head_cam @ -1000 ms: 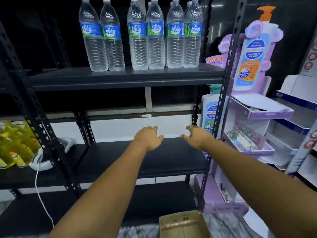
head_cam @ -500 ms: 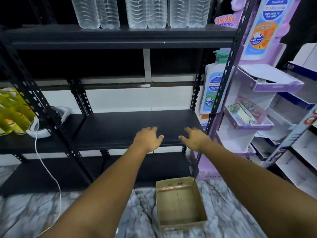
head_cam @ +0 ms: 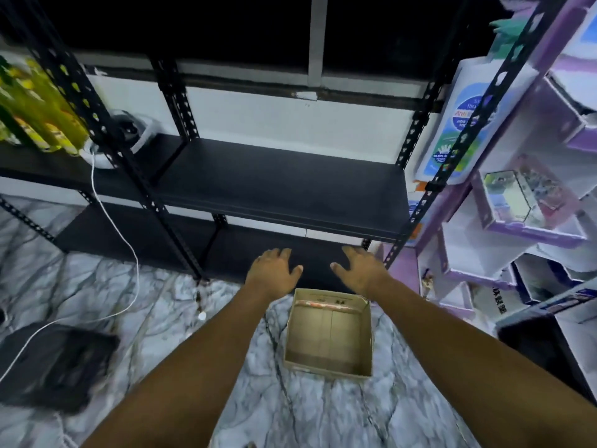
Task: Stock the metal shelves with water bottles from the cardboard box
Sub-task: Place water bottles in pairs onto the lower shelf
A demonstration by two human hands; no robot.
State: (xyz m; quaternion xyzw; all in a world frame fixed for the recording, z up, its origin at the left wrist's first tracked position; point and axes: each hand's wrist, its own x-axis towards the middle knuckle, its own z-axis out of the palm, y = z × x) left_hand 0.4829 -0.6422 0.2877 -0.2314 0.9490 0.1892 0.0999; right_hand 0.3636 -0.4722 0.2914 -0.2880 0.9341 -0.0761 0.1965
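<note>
A shallow cardboard box sits on the marble floor in front of the black metal shelves; its inside shows only bare cardboard. My left hand and my right hand reach forward side by side above the box's far edge, palms down, fingers relaxed, holding nothing. The middle shelf board carries nothing. No water bottle is in view.
Yellow bottles and a white device with a cable occupy the left shelf. A purple cardboard display with a soap poster stands to the right. A dark bag lies on the floor at left.
My view has tilted down: the top shelf with water bottles left the frame and the whole box came into view. Both hands lowered toward the box, still holding nothing.
</note>
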